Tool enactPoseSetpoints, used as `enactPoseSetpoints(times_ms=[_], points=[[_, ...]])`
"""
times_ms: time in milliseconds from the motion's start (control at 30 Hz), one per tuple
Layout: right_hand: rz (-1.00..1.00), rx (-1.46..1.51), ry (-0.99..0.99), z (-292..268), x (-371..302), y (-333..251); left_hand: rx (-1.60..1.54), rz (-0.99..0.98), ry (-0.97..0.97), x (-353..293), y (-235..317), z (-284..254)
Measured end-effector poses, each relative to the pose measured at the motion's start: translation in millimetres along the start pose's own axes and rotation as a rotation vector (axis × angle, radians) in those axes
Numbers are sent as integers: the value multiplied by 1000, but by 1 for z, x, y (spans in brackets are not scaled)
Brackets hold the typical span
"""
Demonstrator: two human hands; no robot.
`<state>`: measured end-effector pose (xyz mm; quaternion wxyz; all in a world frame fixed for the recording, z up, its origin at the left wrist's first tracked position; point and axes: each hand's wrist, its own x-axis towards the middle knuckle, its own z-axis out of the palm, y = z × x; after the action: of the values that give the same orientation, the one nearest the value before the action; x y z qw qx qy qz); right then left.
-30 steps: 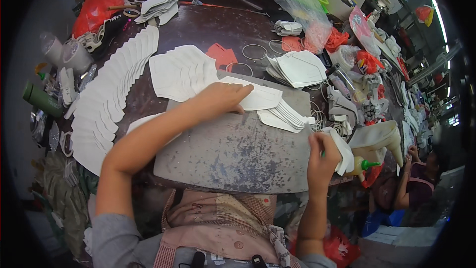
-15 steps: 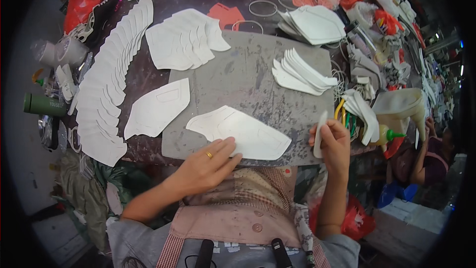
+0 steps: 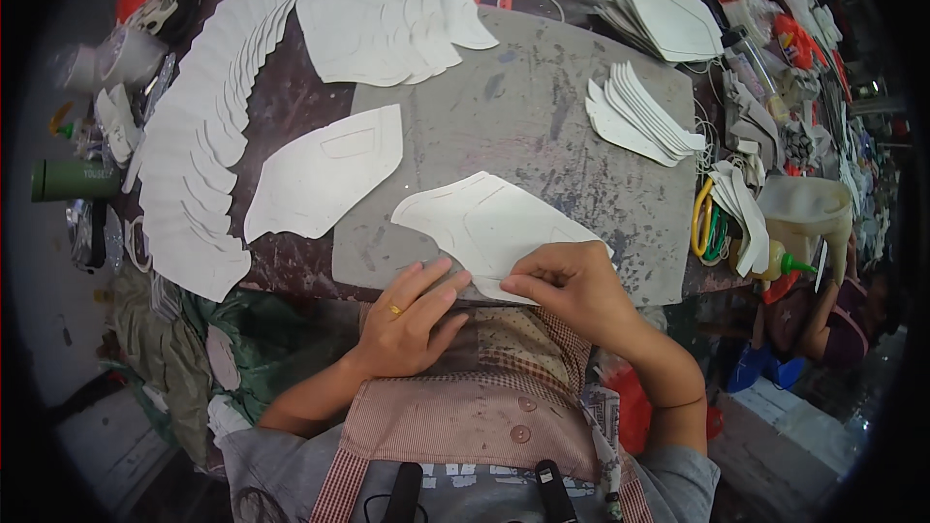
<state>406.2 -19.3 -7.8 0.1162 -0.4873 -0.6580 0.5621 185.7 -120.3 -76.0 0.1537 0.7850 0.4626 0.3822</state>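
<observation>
A white cut panel (image 3: 494, 223) with pencil lines lies on the grey board (image 3: 484, 97) in front of me. My left hand (image 3: 412, 315) rests at its near left edge, fingers stretched out and fingertips touching it. Over the panel's near edge, my right hand (image 3: 576, 291) is closed in a pinch on a thin white strip (image 3: 489, 286), which lies along that edge and is mostly covered by the fingers. Left of this panel is another white panel (image 3: 329, 174) with a marked rectangle.
A long fanned row of white pieces (image 3: 199, 136) runs down the left side. Further stacks (image 3: 387, 19) (image 3: 644, 111) lie at the back and right. A green bottle (image 3: 73, 180) is far left; a green-tipped glue bottle (image 3: 775, 260) and a plastic container (image 3: 804, 203) stand right.
My right hand has moved left with the white strip, from beside the board's right edge to the panel's near edge. The whole view has shifted slightly.
</observation>
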Motion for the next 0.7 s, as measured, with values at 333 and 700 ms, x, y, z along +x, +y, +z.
enactPoseSetpoints(times_ms=[333,700], points=[[31,-62,25,3,2,-3,-42,96,136,-15,2,6],[35,-104,11,1,1,-5,414,119,-181,-10,20,13]])
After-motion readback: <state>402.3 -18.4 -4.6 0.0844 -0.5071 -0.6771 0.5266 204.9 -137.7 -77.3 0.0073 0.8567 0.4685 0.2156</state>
